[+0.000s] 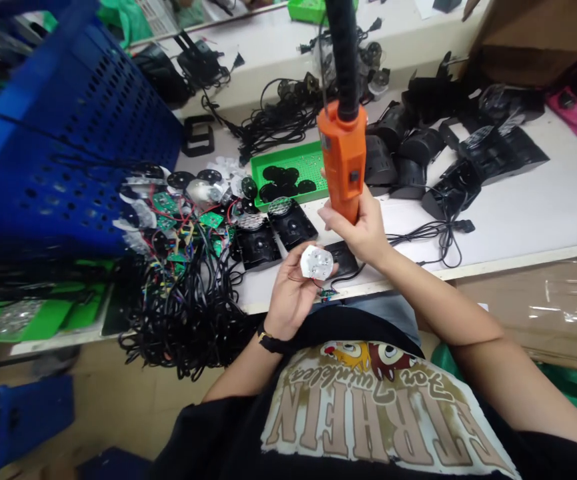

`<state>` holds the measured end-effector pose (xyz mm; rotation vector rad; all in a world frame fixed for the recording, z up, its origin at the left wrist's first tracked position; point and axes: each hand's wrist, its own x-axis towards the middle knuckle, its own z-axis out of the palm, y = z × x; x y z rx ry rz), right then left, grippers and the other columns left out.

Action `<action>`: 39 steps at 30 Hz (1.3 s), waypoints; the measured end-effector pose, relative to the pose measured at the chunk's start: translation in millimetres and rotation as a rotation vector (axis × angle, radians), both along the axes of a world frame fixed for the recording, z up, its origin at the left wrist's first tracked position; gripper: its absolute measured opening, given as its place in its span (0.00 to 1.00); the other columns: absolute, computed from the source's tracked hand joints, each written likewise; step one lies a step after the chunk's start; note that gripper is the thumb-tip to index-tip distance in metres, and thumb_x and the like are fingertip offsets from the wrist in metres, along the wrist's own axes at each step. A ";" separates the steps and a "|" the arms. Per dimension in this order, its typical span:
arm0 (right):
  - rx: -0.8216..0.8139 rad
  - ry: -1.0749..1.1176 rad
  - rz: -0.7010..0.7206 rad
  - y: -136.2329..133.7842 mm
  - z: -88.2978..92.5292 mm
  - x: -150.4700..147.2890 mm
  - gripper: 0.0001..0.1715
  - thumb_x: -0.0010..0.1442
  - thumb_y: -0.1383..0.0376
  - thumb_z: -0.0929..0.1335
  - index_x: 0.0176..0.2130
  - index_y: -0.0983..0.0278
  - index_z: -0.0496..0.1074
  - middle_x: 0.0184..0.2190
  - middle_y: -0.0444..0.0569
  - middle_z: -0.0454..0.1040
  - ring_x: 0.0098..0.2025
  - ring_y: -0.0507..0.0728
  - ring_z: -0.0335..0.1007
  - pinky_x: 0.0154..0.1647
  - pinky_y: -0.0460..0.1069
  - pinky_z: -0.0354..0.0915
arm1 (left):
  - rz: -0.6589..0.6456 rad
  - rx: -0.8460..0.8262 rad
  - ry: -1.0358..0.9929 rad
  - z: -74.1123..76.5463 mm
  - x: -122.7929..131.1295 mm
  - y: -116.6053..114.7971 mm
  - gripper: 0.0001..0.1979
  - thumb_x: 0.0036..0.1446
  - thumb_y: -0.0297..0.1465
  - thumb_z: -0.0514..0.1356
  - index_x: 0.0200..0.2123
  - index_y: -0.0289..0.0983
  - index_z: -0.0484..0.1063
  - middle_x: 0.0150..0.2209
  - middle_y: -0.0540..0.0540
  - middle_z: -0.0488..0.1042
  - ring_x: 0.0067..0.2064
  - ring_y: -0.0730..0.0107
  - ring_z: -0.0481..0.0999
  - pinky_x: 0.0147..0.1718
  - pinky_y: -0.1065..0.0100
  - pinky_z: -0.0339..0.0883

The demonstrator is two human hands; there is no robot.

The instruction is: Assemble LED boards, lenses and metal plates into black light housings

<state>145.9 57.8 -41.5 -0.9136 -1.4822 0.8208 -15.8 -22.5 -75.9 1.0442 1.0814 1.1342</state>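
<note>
**Auditor:** State of the hands?

**Inspector:** Right hand (353,230) at twelve o'clock, fingers closed firmly round the body of an orange electric screwdriver (342,160), which stands upright on a black cord. Its tip is hidden by the fist. Left hand (291,297) at eleven o'clock, cupped palm-up, fingers curled behind a white disc (317,262) and holding it.

**Auditor:** Position of that disc?

**Inspector:** In the left palm, just apart from the screwdriver. A thin red wire (313,283) runs from it towards a small green circuit board (325,293) at the hand's edge.

**Auditor:** What is done, and what is left?

**Inspector:** Judging by the bench, a batch of black housings (408,153) with cords attached stands grouped at two o'clock. Two open black housings (293,223) lie at twelve, just beyond the hands. At ten o'clock, loose green circuit boards (165,203) sit heaped with coloured wires, beside a green tray (288,163) of black discs. A mass of black cables (183,320) hangs at nine, below a blue crate (68,147). I cannot confirm that the grouped housings are finished.
</note>
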 end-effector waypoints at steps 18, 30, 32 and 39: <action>0.215 -0.353 -0.040 -77.5 -3.8 -11.3 0.26 0.61 0.54 0.73 0.57 0.54 0.72 0.49 0.52 0.75 0.52 0.63 0.71 0.55 0.62 0.67 | 0.018 -0.298 -0.346 4.8 -0.4 -11.4 0.14 0.69 0.40 0.55 0.54 0.48 0.74 0.55 0.48 0.78 0.65 0.60 0.72 0.62 0.54 0.73; 0.053 -0.238 0.041 -80.6 -5.4 -14.8 0.23 0.63 0.57 0.73 0.57 0.55 0.75 0.48 0.50 0.75 0.52 0.60 0.71 0.55 0.59 0.68 | 0.336 -0.597 -0.782 40.6 9.3 -14.2 0.32 0.64 0.14 0.44 0.63 0.42 0.68 0.57 0.44 0.78 0.59 0.66 0.79 0.60 0.63 0.73; 0.030 -0.224 0.047 -80.3 -5.4 -15.1 0.22 0.63 0.56 0.73 0.57 0.54 0.75 0.47 0.49 0.75 0.51 0.59 0.72 0.54 0.59 0.68 | 0.359 -0.608 -0.789 43.6 10.0 -14.6 0.34 0.62 0.12 0.43 0.64 0.42 0.68 0.56 0.44 0.79 0.57 0.67 0.80 0.59 0.64 0.74; 0.006 -0.203 0.068 -82.5 -7.9 -15.6 0.21 0.65 0.55 0.72 0.56 0.53 0.75 0.45 0.48 0.75 0.50 0.58 0.72 0.53 0.57 0.69 | 0.236 -0.511 -0.680 29.3 7.6 -18.2 0.26 0.61 0.15 0.49 0.56 0.41 0.72 0.50 0.44 0.80 0.48 0.69 0.82 0.51 0.67 0.77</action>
